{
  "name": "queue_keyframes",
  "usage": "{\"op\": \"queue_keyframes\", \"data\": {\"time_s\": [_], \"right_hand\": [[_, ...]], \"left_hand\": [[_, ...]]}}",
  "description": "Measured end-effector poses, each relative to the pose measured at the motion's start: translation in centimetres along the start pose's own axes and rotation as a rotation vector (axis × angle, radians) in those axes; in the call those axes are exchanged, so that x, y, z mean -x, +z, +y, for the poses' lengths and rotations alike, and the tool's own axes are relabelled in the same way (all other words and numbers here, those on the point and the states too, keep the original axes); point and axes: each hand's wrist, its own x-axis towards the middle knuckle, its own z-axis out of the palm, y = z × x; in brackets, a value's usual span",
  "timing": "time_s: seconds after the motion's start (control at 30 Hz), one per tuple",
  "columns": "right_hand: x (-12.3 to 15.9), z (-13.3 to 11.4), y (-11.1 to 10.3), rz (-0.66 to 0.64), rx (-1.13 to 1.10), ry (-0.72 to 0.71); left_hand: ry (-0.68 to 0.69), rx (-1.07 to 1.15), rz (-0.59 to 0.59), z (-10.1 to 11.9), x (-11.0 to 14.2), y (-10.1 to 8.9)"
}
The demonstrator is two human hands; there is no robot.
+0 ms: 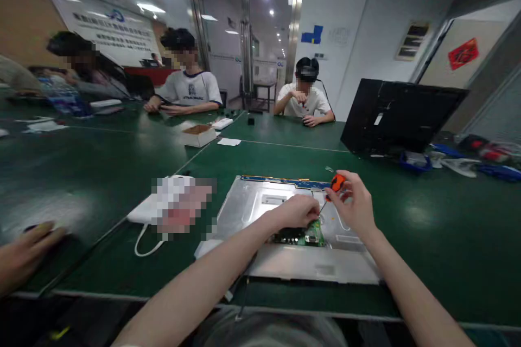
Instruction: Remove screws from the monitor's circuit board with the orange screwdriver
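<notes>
Right hand (pixel 353 203), closed round the orange-and-black handle of a screwdriver (pixel 336 187), its shaft slanting down to the near left toward a green circuit board (pixel 313 234); left hand (pixel 300 210), fingers bent low over the board's far edge, whether gripping anything cannot be told. Board mounted on the silver back of a display panel (pixel 317 264), lying flat on a green table (pixel 431 260), a blue circuit strip (pixel 280 181) along the panel's far edge. White corded device (pixel 142 209) to the left; black monitor (pixel 396 116), far right.
</notes>
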Motion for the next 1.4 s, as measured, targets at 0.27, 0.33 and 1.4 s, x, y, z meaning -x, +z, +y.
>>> {"op": "queue_keyframes", "data": {"time_s": [0.27,0.33,1.4], "right_hand": [[-0.3,-0.52,-0.13,-0.049,0.029,0.031],[-0.24,-0.53,-0.11,-0.055,0.026,0.048],[0.21,-0.21,0.41,0.016,-0.111,0.11]], "left_hand": [[0.003,0.013,0.01,-0.08,0.12,-0.03],[0.01,0.011,0.014,-0.05,0.11,-0.07],[0.029,-0.007,-0.004,-0.09,0.15,-0.19]]}}
